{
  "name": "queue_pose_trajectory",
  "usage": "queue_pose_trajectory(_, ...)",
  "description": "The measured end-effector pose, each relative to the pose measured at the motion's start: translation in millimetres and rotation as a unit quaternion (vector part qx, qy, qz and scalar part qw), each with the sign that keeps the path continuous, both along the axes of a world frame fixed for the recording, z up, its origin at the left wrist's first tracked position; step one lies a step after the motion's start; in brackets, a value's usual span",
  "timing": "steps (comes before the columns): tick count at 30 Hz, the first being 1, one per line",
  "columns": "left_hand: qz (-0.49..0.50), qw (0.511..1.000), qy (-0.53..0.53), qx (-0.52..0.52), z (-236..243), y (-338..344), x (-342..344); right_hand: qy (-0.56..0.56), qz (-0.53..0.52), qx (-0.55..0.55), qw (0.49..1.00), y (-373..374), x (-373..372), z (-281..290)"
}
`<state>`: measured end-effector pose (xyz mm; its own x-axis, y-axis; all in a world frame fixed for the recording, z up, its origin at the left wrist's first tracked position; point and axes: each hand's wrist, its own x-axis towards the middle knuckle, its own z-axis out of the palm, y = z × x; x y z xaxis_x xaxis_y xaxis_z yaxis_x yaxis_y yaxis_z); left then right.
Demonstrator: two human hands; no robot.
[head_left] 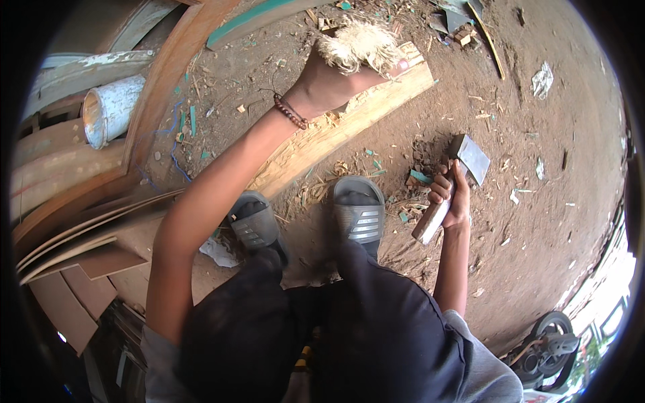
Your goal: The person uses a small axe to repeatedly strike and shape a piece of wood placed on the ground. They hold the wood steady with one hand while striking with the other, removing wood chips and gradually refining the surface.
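Note:
At the far middle, my left hand (336,84) is closed round a thing with a shaggy, pale, fibrous top (359,46), like the frayed end of a wooden handle. Its lower part is hidden behind the hand. Just under that hand lies a long pale wooden beam (302,156), its upper face rough and chipped. To the right, over the dirt, my right hand (455,196) grips a hammer by its short, thick wooden handle. The hammer head (473,160) is a blocky grey metal piece pointing away from me. It is apart from the beam.
Wood chips (326,181) litter the dirt floor round my sandalled feet (358,211). On the left stand a wooden frame (161,87), a paint-stained white bucket (115,111) and stacked boards (87,269). A wheel (552,336) shows at the lower right.

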<state>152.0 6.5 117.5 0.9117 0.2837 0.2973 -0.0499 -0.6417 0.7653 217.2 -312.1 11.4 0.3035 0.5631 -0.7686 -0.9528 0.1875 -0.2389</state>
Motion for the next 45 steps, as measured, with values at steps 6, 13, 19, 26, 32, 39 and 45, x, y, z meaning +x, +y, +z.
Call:
queue_pose_trajectory(6,-0.048,0.987,0.124,-0.089,13,0,2,-0.026,0.034,-0.029,0.999,-7,7,-1)
queue_pose_trajectory(13,0.020,0.992,0.077,-0.102,3,1,2,0.097,-0.135,0.181,0.969,7,3,-13)
queue_pose_trajectory(19,0.008,0.991,-0.023,0.132,-17,-4,7,-0.060,-0.060,-0.076,0.994,16,4,17)
queue_pose_trajectory(26,0.060,0.983,-0.129,0.112,-34,6,11,-0.298,0.097,-0.338,0.887,36,-8,133)
queue_pose_trajectory(32,0.060,0.991,-0.119,-0.005,-41,8,10,-0.407,0.098,-0.326,0.848,76,-2,219)
queue_pose_trajectory(39,0.036,0.993,-0.057,-0.098,-26,5,7,-0.482,0.184,-0.277,0.810,126,-21,233)
queue_pose_trajectory(45,0.038,0.974,0.015,-0.221,-3,-3,-6,-0.495,0.239,-0.230,0.803,136,-22,227)
